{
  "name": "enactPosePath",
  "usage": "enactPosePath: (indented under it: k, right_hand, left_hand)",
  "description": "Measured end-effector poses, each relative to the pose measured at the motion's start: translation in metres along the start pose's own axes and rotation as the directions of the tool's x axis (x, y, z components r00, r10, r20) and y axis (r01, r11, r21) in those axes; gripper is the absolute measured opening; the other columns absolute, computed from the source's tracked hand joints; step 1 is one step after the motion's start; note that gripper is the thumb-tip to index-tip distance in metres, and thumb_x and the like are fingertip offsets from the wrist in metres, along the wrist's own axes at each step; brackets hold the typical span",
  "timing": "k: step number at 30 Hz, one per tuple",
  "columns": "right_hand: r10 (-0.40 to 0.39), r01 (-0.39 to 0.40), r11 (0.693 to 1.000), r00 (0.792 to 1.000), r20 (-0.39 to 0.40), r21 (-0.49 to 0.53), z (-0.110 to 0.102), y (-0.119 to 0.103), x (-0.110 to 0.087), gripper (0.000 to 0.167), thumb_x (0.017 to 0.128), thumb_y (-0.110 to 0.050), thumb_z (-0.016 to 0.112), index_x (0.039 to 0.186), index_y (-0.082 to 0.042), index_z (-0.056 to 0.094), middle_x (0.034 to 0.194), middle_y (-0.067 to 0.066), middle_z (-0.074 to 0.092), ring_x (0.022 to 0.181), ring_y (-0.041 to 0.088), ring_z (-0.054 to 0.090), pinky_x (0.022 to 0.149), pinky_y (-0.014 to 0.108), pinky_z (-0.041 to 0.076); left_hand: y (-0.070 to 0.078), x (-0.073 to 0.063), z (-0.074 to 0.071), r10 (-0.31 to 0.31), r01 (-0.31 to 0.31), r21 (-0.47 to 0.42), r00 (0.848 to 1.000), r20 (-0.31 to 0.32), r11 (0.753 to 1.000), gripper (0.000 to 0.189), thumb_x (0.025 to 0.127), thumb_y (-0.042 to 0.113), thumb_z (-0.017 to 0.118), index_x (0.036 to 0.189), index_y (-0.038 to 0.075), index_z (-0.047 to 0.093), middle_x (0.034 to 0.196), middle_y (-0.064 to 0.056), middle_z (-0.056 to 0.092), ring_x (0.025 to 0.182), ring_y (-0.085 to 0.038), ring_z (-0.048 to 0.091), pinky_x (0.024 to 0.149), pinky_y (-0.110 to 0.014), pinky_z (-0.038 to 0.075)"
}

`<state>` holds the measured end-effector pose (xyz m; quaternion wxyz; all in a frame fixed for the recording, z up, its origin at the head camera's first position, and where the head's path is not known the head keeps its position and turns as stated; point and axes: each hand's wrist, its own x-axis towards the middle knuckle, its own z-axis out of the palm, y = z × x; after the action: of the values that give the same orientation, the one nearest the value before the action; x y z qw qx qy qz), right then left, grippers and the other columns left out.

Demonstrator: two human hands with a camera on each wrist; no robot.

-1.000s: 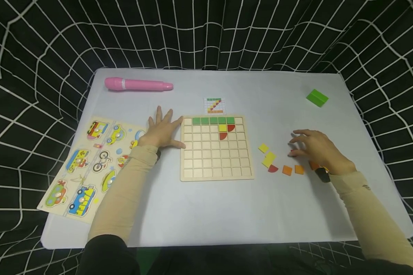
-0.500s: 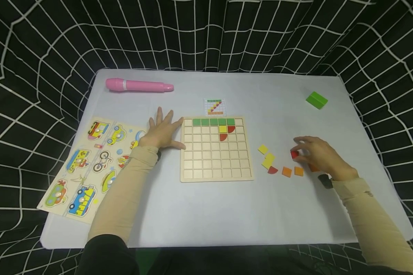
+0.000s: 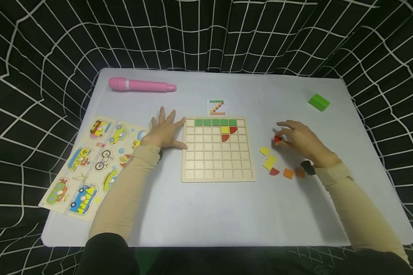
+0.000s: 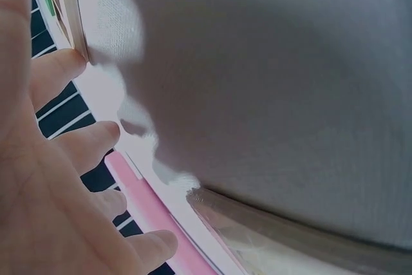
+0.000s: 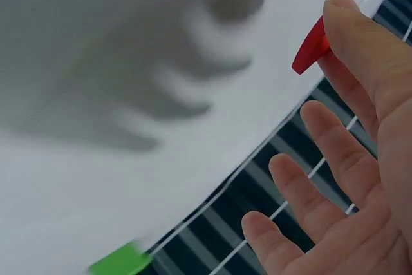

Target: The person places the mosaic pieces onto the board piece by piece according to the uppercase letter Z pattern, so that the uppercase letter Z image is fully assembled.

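Note:
My right hand (image 3: 301,140) pinches a red quarter-circle tile (image 5: 311,46) between thumb and forefinger, held over the table right of the board; the other fingers are spread. My left hand (image 3: 163,131) lies with fingers spread, thumb and forefinger at the left edge of the wooden grid board (image 3: 217,175). Along the board's top row sits a line of green square tiles (image 3: 215,122). Below them are a yellow square tile (image 3: 225,130) and two red quarter-circle tiles (image 3: 225,138). Behind the board lies a small pattern card (image 3: 217,108) showing a Z shape in coloured cells.
Loose yellow tiles (image 3: 270,162), a red quarter-circle (image 3: 274,172) and orange squares (image 3: 288,173) lie right of the board. Green pieces (image 3: 319,102) rest at the far right. A pink microphone-shaped toy (image 3: 142,84) and a vehicle puzzle board (image 3: 95,144) are on the left.
My right hand has picked up the red quarter-circle tile from the table and moved left and away from me with it. The left hand stays at the board's edge.

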<state>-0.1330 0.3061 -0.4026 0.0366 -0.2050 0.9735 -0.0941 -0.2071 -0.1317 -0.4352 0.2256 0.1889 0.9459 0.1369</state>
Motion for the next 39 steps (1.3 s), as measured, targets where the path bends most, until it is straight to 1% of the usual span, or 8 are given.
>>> enactPosePath:
  k: [4, 8, 13, 18, 23, 30, 34, 39]
  right_hand:
    - [-0.066, 0.067, 0.997, 0.997, 0.034, -0.035, 0.007, -0.023, 0.030, 0.031, 0.083, -0.012, 0.085, 0.110, 0.000, 0.077, 0.144, 0.025, 0.061, 0.139, 0.050, 0.050, 0.119, 0.065, 0.039]
    - [-0.137, 0.140, 0.989, 0.988, 0.068, -0.038, 0.015, -0.047, 0.055, 0.031, 0.086, -0.018, 0.083, 0.110, -0.001, 0.077, 0.145, 0.025, 0.060, 0.140, 0.050, 0.050, 0.121, 0.064, 0.038]
    - [-0.216, 0.218, 0.975, 0.975, 0.059, -0.033, 0.022, -0.071, 0.078, 0.033, 0.086, -0.024, 0.083, 0.109, -0.001, 0.077, 0.145, 0.024, 0.061, 0.140, 0.050, 0.050, 0.121, 0.063, 0.039]
    - [-0.263, 0.267, 0.962, 0.962, 0.072, -0.056, 0.025, -0.093, 0.097, 0.030, 0.088, -0.028, 0.081, 0.107, -0.005, 0.078, 0.145, 0.020, 0.061, 0.141, 0.048, 0.050, 0.121, 0.065, 0.038]
    - [-0.292, 0.297, 0.953, 0.953, 0.085, -0.055, 0.031, -0.110, 0.110, 0.027, 0.089, -0.030, 0.079, 0.105, -0.008, 0.078, 0.145, 0.018, 0.062, 0.143, 0.048, 0.048, 0.120, 0.070, 0.036]
    - [-0.242, 0.254, 0.966, 0.957, 0.162, -0.052, 0.037, -0.121, 0.119, 0.027, 0.091, -0.032, 0.078, 0.105, -0.008, 0.079, 0.150, 0.013, 0.059, 0.151, 0.044, 0.041, 0.126, 0.069, 0.027]
    - [-0.239, 0.249, 0.967, 0.958, 0.156, -0.051, 0.040, -0.123, 0.121, 0.027, 0.090, -0.031, 0.078, 0.105, -0.008, 0.080, 0.149, 0.013, 0.060, 0.150, 0.044, 0.042, 0.125, 0.070, 0.028]
    - [-0.256, 0.262, 0.964, 0.958, 0.130, -0.033, 0.044, -0.124, 0.123, 0.029, 0.089, -0.030, 0.079, 0.109, -0.009, 0.080, 0.147, 0.014, 0.062, 0.147, 0.044, 0.046, 0.124, 0.071, 0.028]
  left_hand:
    - [0.000, 0.002, 0.001, 0.009, -0.009, 0.019, 1.000, -0.005, 1.000, 0.111, 0.079, 0.057, 0.083, 0.166, 0.020, 0.024, 0.175, -0.021, 0.000, 0.157, -0.052, -0.023, 0.124, -0.078, -0.001]
    - [0.000, 0.004, 0.002, 0.011, -0.011, 0.023, 1.000, -0.011, 1.000, 0.111, 0.079, 0.057, 0.083, 0.166, 0.020, 0.024, 0.175, -0.020, 0.000, 0.157, -0.051, -0.023, 0.125, -0.077, -0.001]
    - [0.000, 0.005, 0.003, 0.008, -0.008, 0.023, 1.000, -0.003, 1.000, 0.111, 0.079, 0.057, 0.083, 0.166, 0.021, 0.023, 0.176, -0.020, -0.001, 0.157, -0.050, -0.024, 0.125, -0.077, -0.002]
    - [-0.001, 0.005, 0.003, 0.007, -0.007, 0.026, 1.000, 0.000, 1.000, 0.111, 0.079, 0.057, 0.083, 0.166, 0.021, 0.023, 0.176, -0.020, -0.002, 0.157, -0.050, -0.024, 0.125, -0.077, -0.002]
    - [-0.002, 0.006, 0.004, 0.011, -0.011, 0.024, 1.000, -0.005, 1.000, 0.111, 0.079, 0.057, 0.082, 0.166, 0.021, 0.022, 0.175, -0.020, -0.001, 0.157, -0.051, -0.023, 0.125, -0.077, -0.001]
    - [-0.003, 0.006, 0.004, 0.015, -0.015, 0.021, 1.000, -0.003, 1.000, 0.112, 0.079, 0.057, 0.083, 0.166, 0.021, 0.022, 0.175, -0.021, -0.001, 0.157, -0.051, -0.024, 0.124, -0.078, -0.001]
    - [-0.004, 0.005, 0.003, 0.011, -0.011, 0.016, 1.000, -0.001, 1.000, 0.112, 0.079, 0.057, 0.083, 0.166, 0.021, 0.022, 0.175, -0.020, -0.002, 0.157, -0.051, -0.024, 0.124, -0.078, -0.002]
    - [-0.006, 0.004, 0.003, 0.001, -0.001, 0.020, 1.000, -0.004, 1.000, 0.111, 0.079, 0.056, 0.083, 0.166, 0.021, 0.023, 0.175, -0.020, -0.001, 0.157, -0.051, -0.024, 0.124, -0.077, -0.001]
